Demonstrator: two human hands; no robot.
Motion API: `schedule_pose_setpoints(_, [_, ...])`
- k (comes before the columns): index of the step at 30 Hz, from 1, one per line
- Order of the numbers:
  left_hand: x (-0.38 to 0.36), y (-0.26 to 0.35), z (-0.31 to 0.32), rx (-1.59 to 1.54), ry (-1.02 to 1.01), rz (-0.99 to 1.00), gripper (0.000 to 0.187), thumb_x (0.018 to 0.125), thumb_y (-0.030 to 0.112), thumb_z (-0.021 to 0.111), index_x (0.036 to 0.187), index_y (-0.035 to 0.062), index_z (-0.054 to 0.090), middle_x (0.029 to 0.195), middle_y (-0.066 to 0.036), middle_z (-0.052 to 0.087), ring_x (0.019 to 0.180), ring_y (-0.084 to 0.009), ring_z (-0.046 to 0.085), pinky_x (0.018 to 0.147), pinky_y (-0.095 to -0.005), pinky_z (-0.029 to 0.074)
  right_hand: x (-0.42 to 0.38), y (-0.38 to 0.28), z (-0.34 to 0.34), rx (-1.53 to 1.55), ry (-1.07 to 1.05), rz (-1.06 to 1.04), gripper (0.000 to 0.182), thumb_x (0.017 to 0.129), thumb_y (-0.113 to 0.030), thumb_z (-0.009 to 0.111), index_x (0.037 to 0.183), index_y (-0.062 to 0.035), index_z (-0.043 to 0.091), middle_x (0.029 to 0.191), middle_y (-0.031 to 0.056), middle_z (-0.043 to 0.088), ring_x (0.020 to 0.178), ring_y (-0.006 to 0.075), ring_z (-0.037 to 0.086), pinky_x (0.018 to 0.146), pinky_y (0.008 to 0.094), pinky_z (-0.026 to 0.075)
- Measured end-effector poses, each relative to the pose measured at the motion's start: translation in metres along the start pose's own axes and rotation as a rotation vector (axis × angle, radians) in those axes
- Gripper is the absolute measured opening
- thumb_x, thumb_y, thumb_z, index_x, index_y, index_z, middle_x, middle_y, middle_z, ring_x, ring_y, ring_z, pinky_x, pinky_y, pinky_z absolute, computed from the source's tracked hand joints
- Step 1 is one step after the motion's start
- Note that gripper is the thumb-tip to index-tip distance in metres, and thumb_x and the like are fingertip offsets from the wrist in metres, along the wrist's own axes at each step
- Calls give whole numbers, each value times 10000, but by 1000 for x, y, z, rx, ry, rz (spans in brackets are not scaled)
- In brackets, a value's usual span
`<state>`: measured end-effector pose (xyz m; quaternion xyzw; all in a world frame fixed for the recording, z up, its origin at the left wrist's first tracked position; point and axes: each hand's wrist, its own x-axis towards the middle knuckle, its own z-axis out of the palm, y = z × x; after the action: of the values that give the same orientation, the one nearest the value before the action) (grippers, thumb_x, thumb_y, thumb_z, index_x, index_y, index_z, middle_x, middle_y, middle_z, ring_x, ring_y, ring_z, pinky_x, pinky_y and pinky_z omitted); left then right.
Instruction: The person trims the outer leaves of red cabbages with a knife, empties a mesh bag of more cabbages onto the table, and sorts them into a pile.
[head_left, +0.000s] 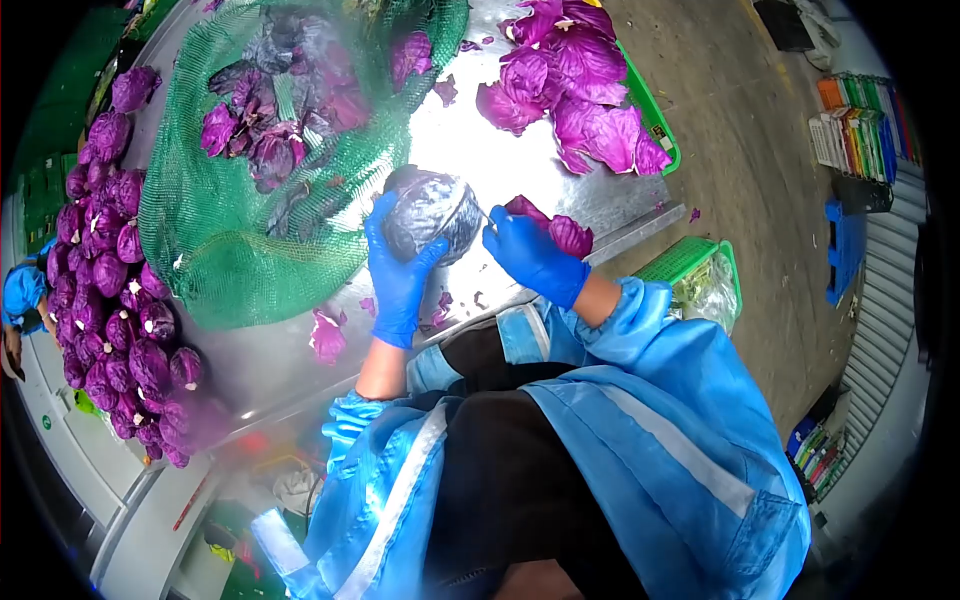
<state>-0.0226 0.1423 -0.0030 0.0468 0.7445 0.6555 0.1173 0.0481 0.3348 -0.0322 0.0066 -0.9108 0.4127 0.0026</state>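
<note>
A round head of red cabbage (430, 215), its outer leaves dull grey-purple, rests over the metal table close to my body. My left hand (398, 275), in a blue glove, grips it from the left and near side, thumb against its lower face. At the cabbage's right edge is my right hand (535, 262), also gloved in blue, with fingers closed. A thin sliver shows at those fingertips, but what it is I cannot make out. Loose purple leaves (572, 236) lie just beyond the right hand. Leaf scraps (327, 337) are scattered near my left wrist.
Green mesh netting (240, 270) with dark wilted leaves covers the table's left part. Trimmed cabbages (110, 270) are piled further left. Large purple leaves (590, 90) fill a green crate (655, 125) at upper right. A green basket (690, 258) stands beyond the table edge. Another person (22, 295) is at far left.
</note>
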Motion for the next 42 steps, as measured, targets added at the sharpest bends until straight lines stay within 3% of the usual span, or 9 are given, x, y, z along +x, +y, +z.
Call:
schedule_pose_setpoints(9, [4,4,4,-70,-3,-34,866,642,92,843,1380,58,391,1375,-118,438,1255,-249,450,1100,-376,366,27,19,16,-148,-204,100,302,890,-148,582,1127,28,517,740,232,637,686,384,649,559,456,495])
schedule_pose_setpoints(15, [-12,-11,-6,-48,-59,83,880,656,76,827,1387,44,339,1427,-140,364,1349,-252,341,1131,-375,315,8,37,32,-6,-37,79,501,912,-139,589,1371,-31,421,810,197,665,695,324,671,600,415,525])
schedule_pose_setpoints(21, [-24,29,7,148,130,-73,851,674,56,808,1385,27,344,1374,-159,406,1235,-275,472,1054,-361,400,-4,-29,2,183,104,-97,488,905,-106,572,1380,-70,466,1227,177,595,963,313,657,824,386,534])
schedule_pose_setpoints(24, [-20,11,16,63,145,-58,867,674,85,817,1396,22,341,1339,-163,453,1220,-290,490,1050,-370,403,2,-44,-20,300,-81,110,511,897,-102,579,1393,-70,458,1208,197,599,996,314,651,852,380,527])
schedule_pose_setpoints(29, [-17,3,9,54,123,-3,844,677,96,824,1389,31,377,1344,-158,472,1219,-292,502,1069,-367,392,25,-7,-5,-49,-53,32,575,902,-287,572,1435,-126,431,686,165,628,601,286,621,591,398,487])
schedule_pose_setpoints(30, [-16,4,7,6,100,-9,837,678,99,825,1385,32,384,1349,-158,471,1223,-293,501,1074,-366,389,28,0,-8,121,-101,122,563,909,-231,583,1445,-191,417,787,223,638,693,369,639,596,437,484])
schedule_pose_setpoints(34, [-15,4,-14,-84,16,-76,787,683,140,827,1359,61,431,1355,-167,469,1253,-300,479,1080,-392,386,28,-21,-24,-11,-249,160,587,921,-237,589,1468,-246,376,817,218,640,687,353,640,605,429,484])
schedule_pose_setpoints(36, [-15,2,-33,473,104,120,888,621,274,872,1354,47,425,1353,-211,426,1297,-346,421,1080,-423,373,18,-10,0,-11,-75,-24,650,912,-185,590,1495,-273,314,845,193,643,683,345,638,604,422,492])
schedule_pose_setpoints(42, [-2,15,12,648,124,15,1058,631,441,847,1444,7,328,1476,-314,286,1350,-428,347,1094,-447,335,16,-33,-4,-109,45,-157,600,885,-116,530,1466,-171,389,789,124,639,635,264,621,587,390,508])
